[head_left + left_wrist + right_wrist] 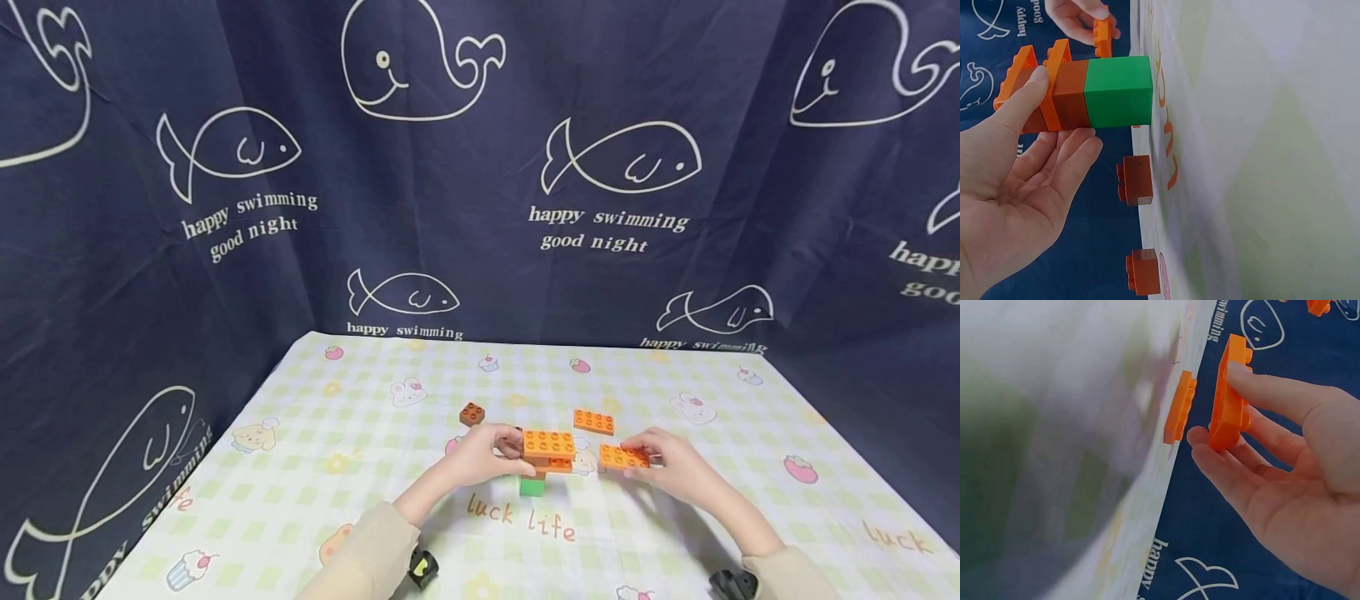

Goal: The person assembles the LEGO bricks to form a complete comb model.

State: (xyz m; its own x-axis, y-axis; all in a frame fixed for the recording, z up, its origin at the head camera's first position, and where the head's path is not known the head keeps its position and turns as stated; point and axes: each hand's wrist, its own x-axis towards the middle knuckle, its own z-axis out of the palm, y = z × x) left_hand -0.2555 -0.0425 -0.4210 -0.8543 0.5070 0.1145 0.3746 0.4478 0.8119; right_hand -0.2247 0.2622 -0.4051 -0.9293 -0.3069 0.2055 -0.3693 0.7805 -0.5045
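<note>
My left hand (483, 454) grips a stack of toy building bricks from its left side, with the thumb on one face. At the stack's foot is a green brick (1119, 92). Above that come a brown brick (1070, 94), an orange plate (560, 465), another brown brick and a top orange plate (549, 443). To the right, my right hand (671, 462) pinches a separate orange plate (1229, 403), studs up, between thumb and fingers. This plate is apart from the stack and raised above the table.
Another orange plate (593, 422) lies on the patterned tablecloth (300, 467) beyond my right hand. A small brown brick (472, 414) sits behind my left hand. A second brown brick (1138, 180) shows in the left wrist view. Dark blue cloth (480, 208) hangs around the table.
</note>
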